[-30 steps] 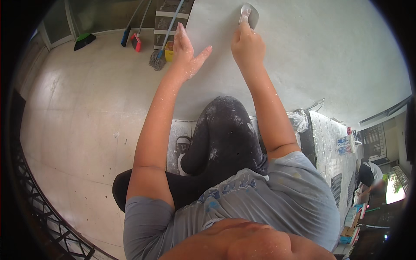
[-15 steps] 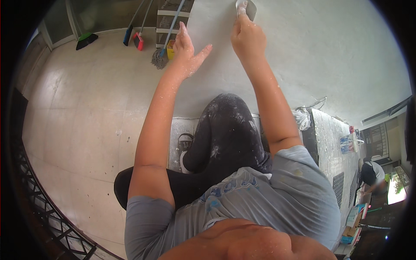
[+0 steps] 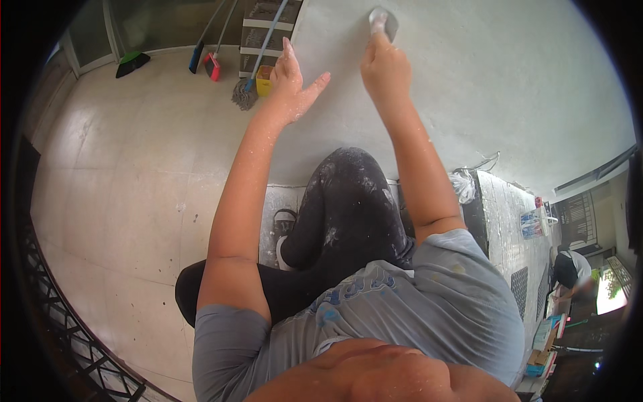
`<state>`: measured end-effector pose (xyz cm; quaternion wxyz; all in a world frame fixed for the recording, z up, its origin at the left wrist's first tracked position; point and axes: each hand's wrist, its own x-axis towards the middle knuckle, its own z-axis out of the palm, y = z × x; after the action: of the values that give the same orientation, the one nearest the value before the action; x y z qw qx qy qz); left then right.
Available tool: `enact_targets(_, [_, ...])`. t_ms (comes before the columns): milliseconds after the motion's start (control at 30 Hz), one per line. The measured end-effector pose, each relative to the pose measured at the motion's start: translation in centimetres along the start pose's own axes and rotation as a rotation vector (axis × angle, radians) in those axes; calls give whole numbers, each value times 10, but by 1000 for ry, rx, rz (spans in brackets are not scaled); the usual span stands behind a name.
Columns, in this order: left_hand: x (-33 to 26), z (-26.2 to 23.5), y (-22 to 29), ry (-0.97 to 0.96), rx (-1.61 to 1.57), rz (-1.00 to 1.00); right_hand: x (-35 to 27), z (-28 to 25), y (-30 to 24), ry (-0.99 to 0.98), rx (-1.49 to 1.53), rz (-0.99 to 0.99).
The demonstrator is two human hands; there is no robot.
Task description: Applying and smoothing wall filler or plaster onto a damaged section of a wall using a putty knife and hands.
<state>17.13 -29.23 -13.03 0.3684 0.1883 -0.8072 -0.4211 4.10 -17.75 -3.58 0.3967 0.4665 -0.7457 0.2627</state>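
My right hand [image 3: 386, 70] is closed on a small metal putty scraper [image 3: 388, 24], with fingers stretched along its shiny blade. The scraper is at the pale grey plastered wall [image 3: 482, 87]; whether its edge touches the surface I cannot tell. My left hand [image 3: 292, 87] is empty and held up left of it, fingers extended and thumb spread apart. White dust or paste marks its fingertips and palm. Contact between this hand and the wall is not plain.
A grey mop [image 3: 245, 94], a yellow container [image 3: 264, 82] and stacked boxes [image 3: 260, 37] stand at the far left, beside a red broom [image 3: 212, 67] and a green broom [image 3: 132, 63]. At right are bundled plastic [image 3: 463, 185], a white bucket [image 3: 534, 223] and another person [image 3: 573, 268].
My right hand has drawn the scraper slightly down and toward me along the wall, so more of the blade shows. My left hand stays almost where it was, still spread.
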Motion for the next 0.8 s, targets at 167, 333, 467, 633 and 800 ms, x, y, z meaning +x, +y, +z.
enact_targets(167, [1,3,-4,43,48,45,122,-63,11,129,-49,54])
enact_targets(333, [-1,7,-6,31,22,31,79,-49,14,51,14,125])
enact_targets(467, [0,6,-6,56,39,37,1,-15,18,26,-8,38])
enact_targets(633, [0,6,-8,24,22,61,102,-65,23,199,-88,-92])
enact_targets(800, [0,8,-10,44,8,51,110,-62,24,221,8,-3])
